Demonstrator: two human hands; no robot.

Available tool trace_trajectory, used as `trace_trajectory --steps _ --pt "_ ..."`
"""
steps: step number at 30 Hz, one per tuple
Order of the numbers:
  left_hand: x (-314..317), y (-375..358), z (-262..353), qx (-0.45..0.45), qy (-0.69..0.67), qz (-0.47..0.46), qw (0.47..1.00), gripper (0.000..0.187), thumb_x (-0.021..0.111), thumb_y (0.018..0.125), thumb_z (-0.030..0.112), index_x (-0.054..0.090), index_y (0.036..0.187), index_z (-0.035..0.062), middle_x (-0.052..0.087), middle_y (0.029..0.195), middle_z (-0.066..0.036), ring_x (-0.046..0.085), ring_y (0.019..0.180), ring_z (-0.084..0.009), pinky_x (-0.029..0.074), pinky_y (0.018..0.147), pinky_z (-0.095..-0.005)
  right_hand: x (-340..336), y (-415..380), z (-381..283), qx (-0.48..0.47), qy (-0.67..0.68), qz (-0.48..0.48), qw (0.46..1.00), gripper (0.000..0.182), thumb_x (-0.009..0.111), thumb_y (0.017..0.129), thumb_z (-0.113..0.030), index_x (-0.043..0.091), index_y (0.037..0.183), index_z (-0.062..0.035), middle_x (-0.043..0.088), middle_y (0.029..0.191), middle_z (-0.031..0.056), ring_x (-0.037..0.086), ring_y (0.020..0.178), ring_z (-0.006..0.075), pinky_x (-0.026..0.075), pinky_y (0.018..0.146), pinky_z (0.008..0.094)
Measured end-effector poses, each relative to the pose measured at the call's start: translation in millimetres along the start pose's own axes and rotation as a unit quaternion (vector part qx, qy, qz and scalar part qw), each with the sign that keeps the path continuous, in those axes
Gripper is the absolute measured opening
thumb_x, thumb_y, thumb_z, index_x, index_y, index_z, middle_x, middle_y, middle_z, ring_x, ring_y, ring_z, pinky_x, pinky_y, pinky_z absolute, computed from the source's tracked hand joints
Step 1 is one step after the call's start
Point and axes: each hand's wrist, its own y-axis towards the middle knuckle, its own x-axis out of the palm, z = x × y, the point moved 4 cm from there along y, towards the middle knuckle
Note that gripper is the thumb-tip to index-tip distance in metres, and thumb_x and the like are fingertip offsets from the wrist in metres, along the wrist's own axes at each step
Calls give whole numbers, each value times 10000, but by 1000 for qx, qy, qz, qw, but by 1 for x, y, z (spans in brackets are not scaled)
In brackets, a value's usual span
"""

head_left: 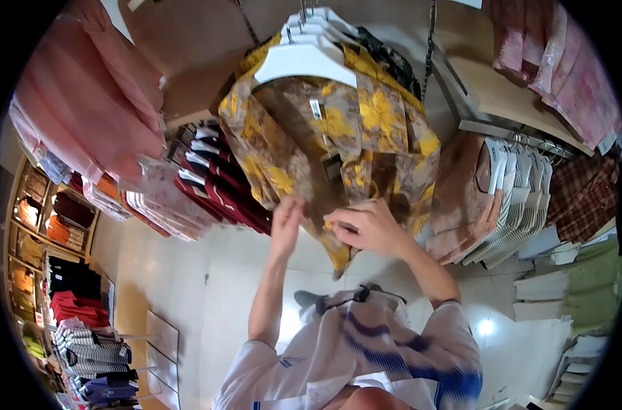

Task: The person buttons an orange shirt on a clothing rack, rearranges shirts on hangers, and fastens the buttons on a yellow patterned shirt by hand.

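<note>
A brown and yellow floral shirt (pixel 382 116) hangs open at the front on a white hanger (pixel 304 63), with a white label at its neck and a dark tag inside. My right hand (pixel 367 227) has its fingers closed on the shirt's front edge, low down. To its left, my left hand (pixel 288 213) is at the other front edge, with curled, slightly blurred fingers; what they grip, if anything, is unclear. More white hangers with similar yellow garments are lined up behind the shirt.
Dark red garments (pixel 222 184) hang left of the shirt, and pink ones (pixel 85 89) further left. Striped tops (pixel 512 205) hang on the right below a wooden shelf (pixel 502 89). Shelves of folded clothes stand at the far left. Pale floor tiles (pixel 208 287) lie below.
</note>
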Motion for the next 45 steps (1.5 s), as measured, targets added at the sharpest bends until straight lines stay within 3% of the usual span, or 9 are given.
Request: trace_trajectory --steps 4,8,13,17,21,29,31,35,45 --pt "-10 0 7 -47 -153 62 985 203 474 1043 167 539 891 50 529 780 -1 505 678 -92 443 624 -263 17 -24 33 24 -286 -134 949 166 636 773 -154 675 919 -85 627 755 51 655 740 251 468 575 391" --pt "-8 -4 1 -4 -234 37 972 173 478 1041 154 536 932 32 562 819 -29 529 647 -122 480 629 -290 26 -29 30 -14 -335 -112 935 252 655 766 -159 657 993 -48 608 985 72 592 1019 243 484 813 372" --pt "6 -10 15 17 -235 -2 972 126 465 1043 136 533 982 49 619 859 -49 581 691 -129 488 645 -297 44 -17 -2 -56 -151 29 987 384 728 765 -210 632 1080 -11 564 1099 101 541 1050 257 452 939 383" --pt "1 -11 15 56 -234 17 970 130 466 1041 138 530 980 43 644 893 -74 602 694 -154 497 642 -304 77 -24 32 45 -137 -29 989 341 765 759 -246 590 954 -27 581 987 109 585 991 298 475 880 405" --pt "1 -15 26 17 -255 22 967 133 479 1033 125 548 991 20 617 858 -67 578 680 -155 506 651 -324 64 -17 24 -24 -56 93 994 272 756 770 -201 578 906 -45 610 870 110 618 926 338 489 847 437" --pt "8 -11 18 20 -277 6 961 128 498 1029 127 544 1020 8 593 831 -38 562 721 -112 494 686 -298 85 -26 57 72 121 -24 990 204 688 817 -132 626 959 0 647 884 158 636 835 374 511 739 422" --pt "7 -16 18 53 36 55 996 131 544 1011 120 527 1029 -9 554 849 -26 529 754 -104 466 719 -265 77 -26 52 84 149 -3 985 183 670 828 -119 637 970 -8 649 865 159 640 816 372 510 714 415" --pt "29 -32 29 217 261 -60 939 306 740 866 100 512 1024 -30 536 992 -127 538 796 -202 477 721 -305 61 -26 44 88 149 21 985 133 643 845 -103 622 941 -14 621 857 157 617 807 383 488 686 417" --pt "48 -43 27 266 431 -35 862 115 631 819 -50 546 894 -32 531 936 -155 560 782 -317 465 666 -365 61 -36 29 52 -161 58 984 98 640 841 -163 606 846 -70 616 768 54 641 592 289 503 488 398"
